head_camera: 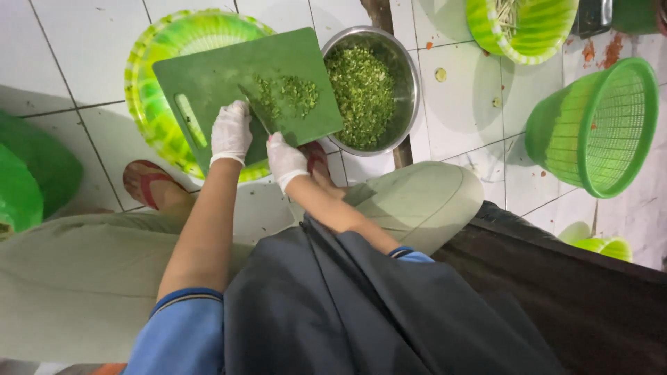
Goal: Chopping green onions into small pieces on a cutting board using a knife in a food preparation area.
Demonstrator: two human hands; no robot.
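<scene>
A green cutting board (208,83) is tilted over a steel bowl (408,80) full of chopped greens (361,94). My left hand (231,132), in a white glove, grips the board's near edge. Just right of it, my right hand (285,160), also gloved, holds a knife (256,111) whose blade lies across the board beside a small pile of chopped greens (288,94). The board rests partly over a green and yellow plastic basin (149,104).
A green mesh basket (597,128) lies on its side at the right. Another green striped basin (521,28) with pale strips stands at the top right. Dark green tubs (28,173) sit at the left. The floor is white tile; my sandalled foot (149,184) is near the basin.
</scene>
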